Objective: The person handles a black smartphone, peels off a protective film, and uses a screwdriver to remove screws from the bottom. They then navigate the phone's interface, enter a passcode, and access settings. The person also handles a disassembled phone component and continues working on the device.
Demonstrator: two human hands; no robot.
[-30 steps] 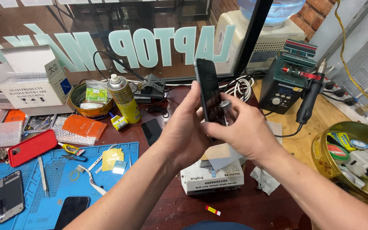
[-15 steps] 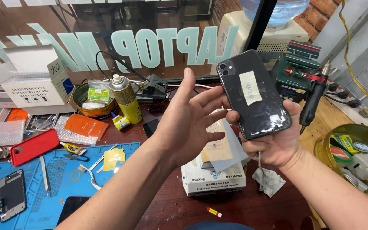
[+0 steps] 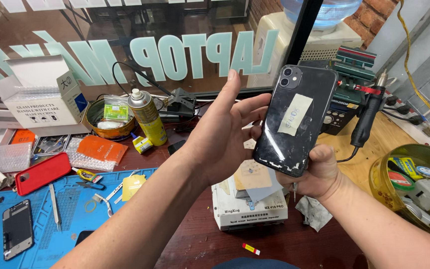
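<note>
A black phone (image 3: 294,122) is held upright with its cracked back toward me. A pale paper label is stuck on that back and two camera lenses sit at its top left. My right hand (image 3: 314,174) grips the phone's lower end from beneath. My left hand (image 3: 222,134) is spread beside the phone's left edge, fingertips touching or almost touching it. Below both hands stands a white box-shaped heating unit (image 3: 250,206) with pale pads lying on top.
A blue work mat (image 3: 65,219) carries a phone frame (image 3: 17,235), tweezers and small parts. A red phone case (image 3: 43,173), spray can (image 3: 146,117), white carton (image 3: 46,97), soldering station (image 3: 349,89) and a bowl of tape rolls (image 3: 419,189) ring the wooden desk.
The phone turned from edge-on to its back facing me and tilted right. My left hand let go of it and spread out; my right hand now holds it from below.
</note>
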